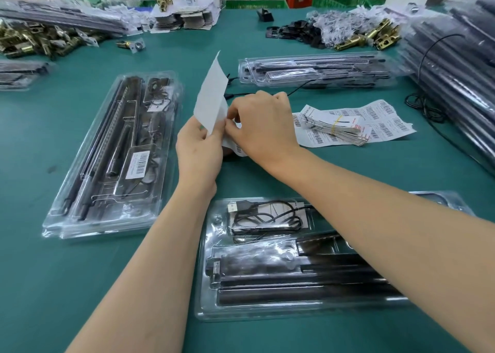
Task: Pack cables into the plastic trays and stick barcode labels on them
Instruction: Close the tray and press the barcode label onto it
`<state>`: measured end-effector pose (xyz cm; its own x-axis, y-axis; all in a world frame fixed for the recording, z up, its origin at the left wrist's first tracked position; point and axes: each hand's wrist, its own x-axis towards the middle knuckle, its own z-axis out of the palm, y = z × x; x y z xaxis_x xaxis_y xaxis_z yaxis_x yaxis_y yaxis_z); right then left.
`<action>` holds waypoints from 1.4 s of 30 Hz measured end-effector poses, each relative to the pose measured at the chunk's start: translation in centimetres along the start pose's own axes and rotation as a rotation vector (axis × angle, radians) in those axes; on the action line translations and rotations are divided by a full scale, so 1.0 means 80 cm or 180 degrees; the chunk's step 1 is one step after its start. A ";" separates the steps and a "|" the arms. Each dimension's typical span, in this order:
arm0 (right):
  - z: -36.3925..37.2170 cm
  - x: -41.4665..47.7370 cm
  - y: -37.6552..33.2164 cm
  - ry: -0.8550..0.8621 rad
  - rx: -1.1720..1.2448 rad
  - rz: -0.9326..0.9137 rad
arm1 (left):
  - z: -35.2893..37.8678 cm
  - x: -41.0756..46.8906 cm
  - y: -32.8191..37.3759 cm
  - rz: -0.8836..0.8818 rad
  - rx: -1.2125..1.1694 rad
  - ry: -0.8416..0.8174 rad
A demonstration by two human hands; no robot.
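A white label sheet (211,95) stands upright in the middle of the scene, held above a green table (53,285). The left hand (199,151) grips its lower edge with curled fingers. The right hand (265,127) pinches the same lower edge, fingers bent, where a strip printed with a barcode (238,147) curls down beneath both hands.

Nearest, under the right forearm, lies a clear plastic tray (211,307) holding dark rods and a coiled black cable (265,218) in its far compartment. To the left lies a second tray (53,218), packed and bearing a barcode label (139,164). A third tray (242,69) lies farther off, right of centre.

Just right of the hands, loose barcode sheets (385,119) lie under a banded bundle of tags (334,126). Brass fittings (24,41) are piled at the far left.
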<state>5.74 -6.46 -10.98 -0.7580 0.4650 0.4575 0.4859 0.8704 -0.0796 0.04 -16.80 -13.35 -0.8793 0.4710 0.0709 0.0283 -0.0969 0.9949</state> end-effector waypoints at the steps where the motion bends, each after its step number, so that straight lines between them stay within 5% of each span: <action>1: 0.000 0.000 0.000 -0.0023 -0.0006 -0.0016 | 0.000 0.000 0.001 0.0008 0.0020 -0.0009; 18: -0.013 0.011 -0.002 -0.0149 -0.0469 -0.0529 | -0.002 0.003 -0.005 -0.0027 0.0222 -0.0065; 42: -0.004 0.011 0.008 -0.0122 0.0603 0.0231 | 0.001 0.000 0.000 -0.0081 0.0149 0.0013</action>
<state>5.50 -5.57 -10.29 -0.7417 0.5304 0.4107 0.4522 0.8475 -0.2779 0.04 -16.74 -13.33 -0.8819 0.4693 0.0453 0.0281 -0.0437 0.9987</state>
